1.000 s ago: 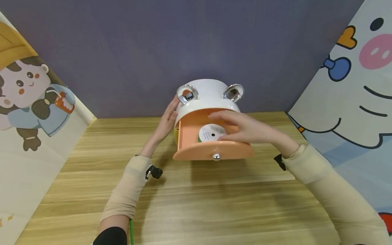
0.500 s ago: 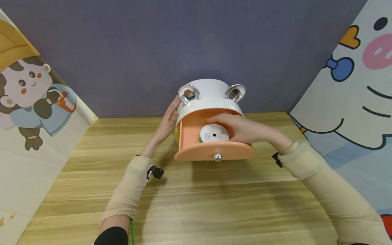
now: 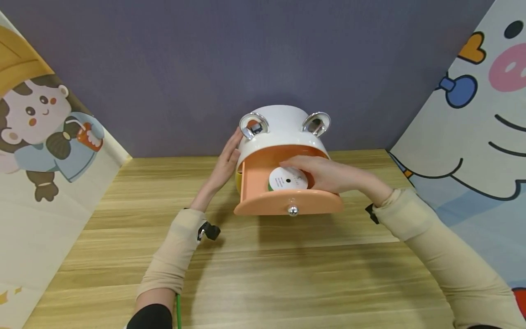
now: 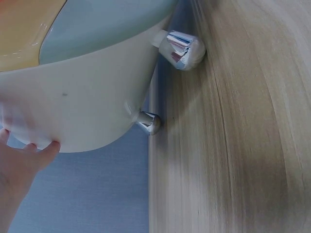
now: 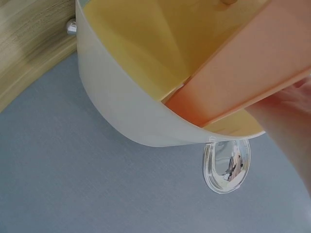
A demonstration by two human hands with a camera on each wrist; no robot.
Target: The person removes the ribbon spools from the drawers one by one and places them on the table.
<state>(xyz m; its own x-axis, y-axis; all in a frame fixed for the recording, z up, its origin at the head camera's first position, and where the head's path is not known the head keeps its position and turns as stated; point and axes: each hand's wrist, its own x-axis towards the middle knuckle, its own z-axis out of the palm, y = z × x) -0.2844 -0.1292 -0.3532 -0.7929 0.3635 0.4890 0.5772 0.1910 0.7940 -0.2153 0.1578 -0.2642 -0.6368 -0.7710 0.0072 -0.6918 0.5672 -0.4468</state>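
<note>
Two cartoon-printed walls (image 3: 45, 137), wood-grain table (image 3: 287, 278)

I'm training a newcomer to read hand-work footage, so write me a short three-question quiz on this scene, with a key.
1. Multiple choice: what colour is the open drawer in the head view?
A) Green
B) Orange
C) Blue

2. True or false: the person's left hand is inside the drawer.

3. Fill the gap: the round white-topped item in the drawer is beside the person's ____ hand.

Key:
1. B, orange.
2. False; the left hand touches the side of the white cabinet.
3. Right; the right hand is in the drawer, next to that item.
</note>
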